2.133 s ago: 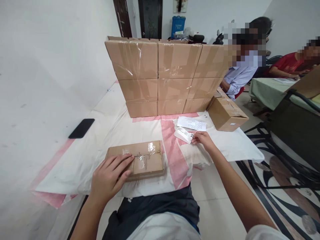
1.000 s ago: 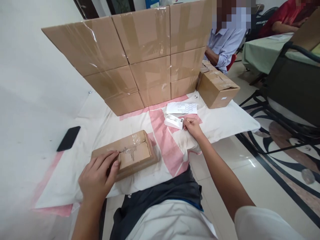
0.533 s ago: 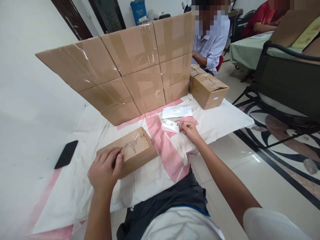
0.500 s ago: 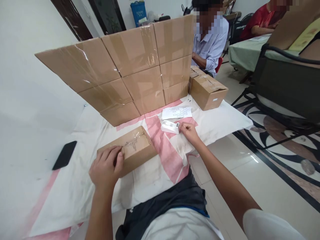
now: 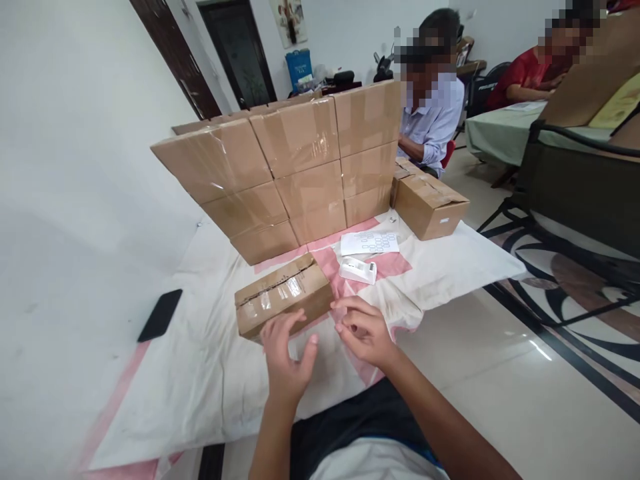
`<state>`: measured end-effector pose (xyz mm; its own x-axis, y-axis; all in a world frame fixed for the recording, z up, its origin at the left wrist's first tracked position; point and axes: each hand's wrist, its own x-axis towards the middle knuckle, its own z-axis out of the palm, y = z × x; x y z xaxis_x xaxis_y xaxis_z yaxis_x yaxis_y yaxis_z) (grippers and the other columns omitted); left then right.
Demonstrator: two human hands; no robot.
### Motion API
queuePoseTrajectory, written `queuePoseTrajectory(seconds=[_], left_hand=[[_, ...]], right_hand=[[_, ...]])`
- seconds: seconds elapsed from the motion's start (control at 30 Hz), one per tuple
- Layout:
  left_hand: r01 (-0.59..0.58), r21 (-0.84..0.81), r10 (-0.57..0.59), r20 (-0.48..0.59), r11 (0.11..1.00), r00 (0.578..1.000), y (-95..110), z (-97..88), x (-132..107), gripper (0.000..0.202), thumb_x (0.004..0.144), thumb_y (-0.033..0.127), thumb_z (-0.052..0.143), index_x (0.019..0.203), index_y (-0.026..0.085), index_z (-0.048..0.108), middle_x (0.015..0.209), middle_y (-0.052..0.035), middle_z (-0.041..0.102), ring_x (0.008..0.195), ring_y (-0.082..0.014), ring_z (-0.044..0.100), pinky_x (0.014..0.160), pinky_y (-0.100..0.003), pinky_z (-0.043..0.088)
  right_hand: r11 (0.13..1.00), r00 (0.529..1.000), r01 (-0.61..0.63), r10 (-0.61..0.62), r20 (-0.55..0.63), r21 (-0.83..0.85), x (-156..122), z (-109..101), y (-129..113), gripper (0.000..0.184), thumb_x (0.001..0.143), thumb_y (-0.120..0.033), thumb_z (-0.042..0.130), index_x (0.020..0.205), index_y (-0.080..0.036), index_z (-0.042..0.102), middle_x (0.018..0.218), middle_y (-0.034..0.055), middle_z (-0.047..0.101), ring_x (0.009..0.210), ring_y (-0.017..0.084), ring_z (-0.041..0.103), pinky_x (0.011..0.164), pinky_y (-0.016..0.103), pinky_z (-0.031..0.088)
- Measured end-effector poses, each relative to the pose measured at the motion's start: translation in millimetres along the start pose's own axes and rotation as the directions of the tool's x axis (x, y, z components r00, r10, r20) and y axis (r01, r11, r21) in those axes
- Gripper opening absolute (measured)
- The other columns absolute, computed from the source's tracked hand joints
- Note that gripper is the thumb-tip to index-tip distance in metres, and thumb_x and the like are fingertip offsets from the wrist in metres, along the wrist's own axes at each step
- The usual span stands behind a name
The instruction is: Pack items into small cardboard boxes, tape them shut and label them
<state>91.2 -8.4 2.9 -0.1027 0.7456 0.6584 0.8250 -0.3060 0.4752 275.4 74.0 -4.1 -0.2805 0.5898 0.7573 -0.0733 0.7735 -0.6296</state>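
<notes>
Widest of all is the cloth-covered counter (image 5: pixel 460 257), white with pink patches, pushed against the wall on the left. Across its far part rises a stack of cardboard boxes (image 5: pixel 310 143), three across and three high, their faces crossed with shiny tape; from this side I can't see what they hold. Past its right end sits a person in a pale shirt (image 5: pixel 433 127).

The larger loose box (image 5: pixel 433 203) stands at the stack's right end, a small white label on its near face, its top flaps down and its contents hidden. Nearer, in front of the stack, lies the long carton (image 5: pixel 285 293) being handled, a dark gap along its top seam and bits of clear tape bridging it; its inside doesn't show.

The left hand (image 5: pixel 287 353) is spread and loose at the carton's near side; contact I can't judge. The right hand (image 5: pixel 367 330) is half curled by the near right corner, and whether its fingertips pinch anything I can't tell.

Beyond it lies a printed sheet (image 5: pixel 370 244); off left, a black phone (image 5: pixel 161 315); just before the sheet, a white tape dispenser (image 5: pixel 358 271).
</notes>
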Motion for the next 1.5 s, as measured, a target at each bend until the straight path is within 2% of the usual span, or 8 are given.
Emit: queuePoseTrajectory(seconds=[0.23, 0.47, 0.67, 0.87, 0.97, 1.07, 1.23, 1.5], left_hand=[[0.432, -0.602, -0.350, 0.256, 0.672, 0.901, 20, 9.2, -3, 0.030, 0.093, 0.048, 0.060, 0.098, 0.021, 0.070, 0.111, -0.0110, 0.063, 0.111, -0.0263, 0.062, 0.096, -0.041, 0.052], [0.517, -0.762, -0.459, 0.326, 0.390, 0.826, 17, 14.4, -6, 0.020, 0.086, 0.037, 0.072, 0.082, 0.018, 0.069, 0.088, -0.0032, 0.056, 0.085, -0.0168, 0.059, 0.078, -0.029, 0.049], [0.377, -0.763, -0.538, 0.046, 0.524, 0.842, 0, 18.6, -9, 0.018, 0.079, 0.032, 0.080, 0.074, 0.019, 0.069, 0.081, -0.0001, 0.057, 0.079, -0.0135, 0.056, 0.075, -0.025, 0.047], [0.444, -0.733, -0.735, -0.113, 0.516, 0.669, -26, -22.8, 4, 0.028, 0.075, 0.044, 0.082, 0.076, 0.019, 0.070, 0.073, 0.0013, 0.060, 0.073, -0.0128, 0.053, 0.071, -0.025, 0.044], [0.488, -0.584, -0.648, -0.088, 0.648, 0.756, -42, -53.4, 20, 0.025, 0.076, 0.043, 0.081, 0.076, 0.019, 0.073, 0.074, 0.0008, 0.058, 0.076, -0.0135, 0.051, 0.070, -0.026, 0.040], [0.523, -0.399, -0.577, -0.020, 0.753, 0.816, -61, -72.1, 37, 0.020, 0.079, 0.041, 0.077, 0.079, 0.021, 0.074, 0.083, -0.0003, 0.058, 0.083, -0.0155, 0.052, 0.073, -0.028, 0.038], [0.557, -0.207, -0.556, 0.068, 0.805, 0.829, -88, -74.0, 55, 0.017, 0.076, 0.038, 0.074, 0.083, 0.023, 0.071, 0.100, -0.0019, 0.059, 0.095, -0.0197, 0.056, 0.079, -0.031, 0.038], [0.547, -0.105, -0.537, 0.110, 0.831, 0.836, -113, -72.5, 53, 0.024, 0.076, 0.042, 0.071, 0.092, 0.025, 0.069, 0.120, -0.0055, 0.055, 0.117, -0.0249, 0.055, 0.087, -0.034, 0.043]], right_hand=[[0.995, 0.994, 0.084, -0.087, 0.062, 0.046, -3, 24, -17, 0.015, 0.087, -0.010, 0.062, 0.078, -0.022, 0.059, 0.106, 0.0083, 0.068, 0.088, 0.019, 0.069, 0.074, 0.032, 0.057], [0.983, 0.981, -0.132, 0.111, 0.159, 0.130, -12, 41, -8, 0.020, 0.092, -0.016, 0.061, 0.072, -0.019, 0.059, 0.129, 0.0107, 0.057, 0.076, 0.014, 0.065, 0.074, 0.035, 0.055], [0.931, 0.929, -0.328, 0.288, 0.234, 0.156, -13, 51, 11, 0.009, 0.093, -0.026, 0.065, 0.085, -0.022, 0.067, 0.110, 0.0084, 0.064, 0.091, 0.020, 0.066, 0.077, 0.033, 0.054], [0.924, 0.919, -0.380, 0.383, -0.093, 0.049, 2, 39, 44, 0.012, 0.097, -0.030, 0.056, 0.098, -0.024, 0.067, 0.093, 0.0058, 0.066, 0.082, 0.020, 0.062, 0.072, 0.034, 0.050], [0.954, 0.934, -0.299, 0.300, -0.194, 0.032, 20, 35, 67, 0.022, 0.097, -0.037, 0.055, 0.114, -0.024, 0.062, 0.113, 0.0101, 0.063, 0.106, 0.026, 0.060, 0.093, 0.043, 0.049], [0.938, 0.950, -0.289, 0.306, -0.063, 0.193, 33, 45, 92, 0.047, 0.097, -0.050, 0.053, 0.139, -0.028, 0.050, 0.143, 0.0109, 0.052, 0.136, 0.030, 0.047, 0.113, 0.048, 0.038], [0.739, 0.901, -0.423, 0.403, 0.158, 0.524, 25, 67, 120, 0.075, 0.093, -0.072, 0.041, 0.156, -0.032, 0.031, 0.159, 0.0067, 0.040, 0.149, 0.029, 0.036, 0.124, 0.050, 0.026], [0.744, 0.890, -0.456, 0.388, 0.240, 0.488, 17, 63, 117, 0.067, 0.096, -0.064, 0.047, 0.155, -0.035, 0.035, 0.164, 0.0023, 0.033, 0.152, 0.027, 0.028, 0.126, 0.047, 0.020]])
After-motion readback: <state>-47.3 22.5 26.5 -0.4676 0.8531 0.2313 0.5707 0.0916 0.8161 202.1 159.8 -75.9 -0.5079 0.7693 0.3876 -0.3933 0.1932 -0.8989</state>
